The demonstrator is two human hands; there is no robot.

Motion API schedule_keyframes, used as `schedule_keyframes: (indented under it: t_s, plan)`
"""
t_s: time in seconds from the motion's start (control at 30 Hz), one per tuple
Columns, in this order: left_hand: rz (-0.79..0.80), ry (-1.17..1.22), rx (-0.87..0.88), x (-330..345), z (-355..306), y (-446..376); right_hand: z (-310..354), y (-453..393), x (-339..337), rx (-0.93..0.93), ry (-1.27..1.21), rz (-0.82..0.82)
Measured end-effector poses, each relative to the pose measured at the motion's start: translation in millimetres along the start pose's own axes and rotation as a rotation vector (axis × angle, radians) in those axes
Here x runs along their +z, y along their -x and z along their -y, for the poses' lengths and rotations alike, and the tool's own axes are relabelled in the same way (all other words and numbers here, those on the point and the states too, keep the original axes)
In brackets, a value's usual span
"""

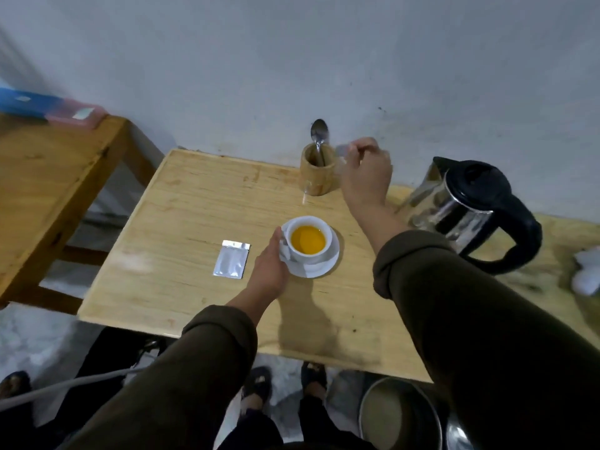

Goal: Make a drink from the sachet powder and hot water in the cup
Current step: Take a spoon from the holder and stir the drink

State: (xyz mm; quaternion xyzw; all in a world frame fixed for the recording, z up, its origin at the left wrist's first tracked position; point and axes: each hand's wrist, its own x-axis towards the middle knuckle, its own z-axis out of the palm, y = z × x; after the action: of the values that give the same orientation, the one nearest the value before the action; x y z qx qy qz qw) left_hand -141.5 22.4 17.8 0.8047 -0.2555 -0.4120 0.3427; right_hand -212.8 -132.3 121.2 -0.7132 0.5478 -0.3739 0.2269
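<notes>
A white cup (309,258) filled with orange liquid (307,243) stands on a white saucer (326,267) near the middle of the wooden table (181,206). My left hand (269,271) grips the saucer's left rim, by the cup's handle. A silver sachet (232,258) lies flat just left of that hand. My right hand (367,177) is at the back, beside a wooden holder (316,178), pinched on a thin motion-blurred spoon. A second spoon (319,129) stands bowl-up in the holder.
A glass kettle (470,209) with a black lid and handle stands at the right, close to my right forearm. A second wooden table (48,177) at the left carries blue and pink boxes (74,112). A metal bin (399,414) is on the floor below. The wall runs right behind.
</notes>
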Motion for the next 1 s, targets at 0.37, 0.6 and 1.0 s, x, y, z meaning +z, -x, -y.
schedule_keyframes:
  t_s: [0.37, 0.6, 1.0]
  plan:
    - [0.102, -0.021, 0.012, -20.4, 7.4, -12.4, -22.4, 84.7, -19.4, 0.140, 0.073, 0.237]
    - [0.285, 0.195, -0.152, -35.7, 1.3, -14.9, -16.5, 103.2, -13.1, 0.094, 0.207, 0.292]
    - [0.241, -0.041, 0.050, -45.2, -1.1, -5.4, -10.5, 103.3, 16.7, 0.055, 0.275, 0.370]
